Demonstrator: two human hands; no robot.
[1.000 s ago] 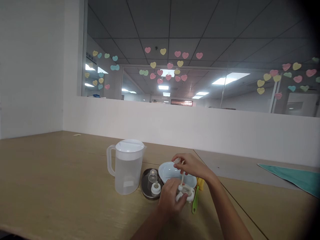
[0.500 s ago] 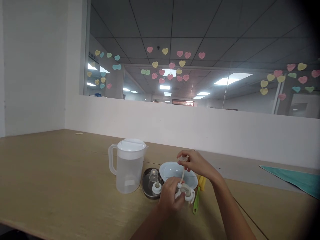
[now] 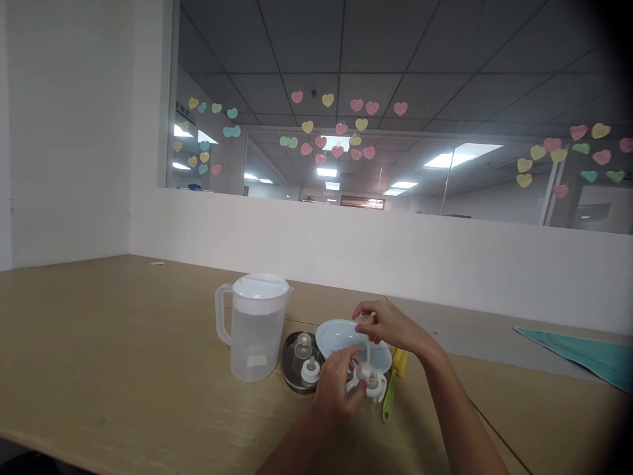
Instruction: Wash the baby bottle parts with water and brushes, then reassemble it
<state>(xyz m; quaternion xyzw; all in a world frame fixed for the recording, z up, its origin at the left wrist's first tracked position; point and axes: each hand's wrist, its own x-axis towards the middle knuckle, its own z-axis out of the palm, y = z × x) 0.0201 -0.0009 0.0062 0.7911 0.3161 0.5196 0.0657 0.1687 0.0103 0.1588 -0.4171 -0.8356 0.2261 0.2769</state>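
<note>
My left hand (image 3: 337, 384) is closed around a clear baby bottle with white handles (image 3: 378, 384), seen from above with its mouth open. Above it, my right hand (image 3: 390, 324) pinches a small translucent piece (image 3: 364, 319) from which a thin straw (image 3: 368, 349) hangs. A white weighted end (image 3: 366, 372) on the straw is at the bottle's mouth; I cannot tell how deep it sits. Left of my hands, a metal tray (image 3: 291, 381) carries a white-collared bottle teat (image 3: 310, 371) and a clear dome cap (image 3: 303, 346).
A pale blue bowl (image 3: 332, 333) stands behind my hands. A lidded clear pitcher (image 3: 254, 336) is at the left. Right of the bottle lie a green-handled tool (image 3: 389, 399) and something yellow (image 3: 399, 361). A teal cloth (image 3: 583, 353) lies far right, before the wall (image 3: 346, 244).
My right hand has moved slightly down and right, and the straw's white end has shifted from beside my left fingers to over the bottle's mouth. My left hand has stayed nearly still.
</note>
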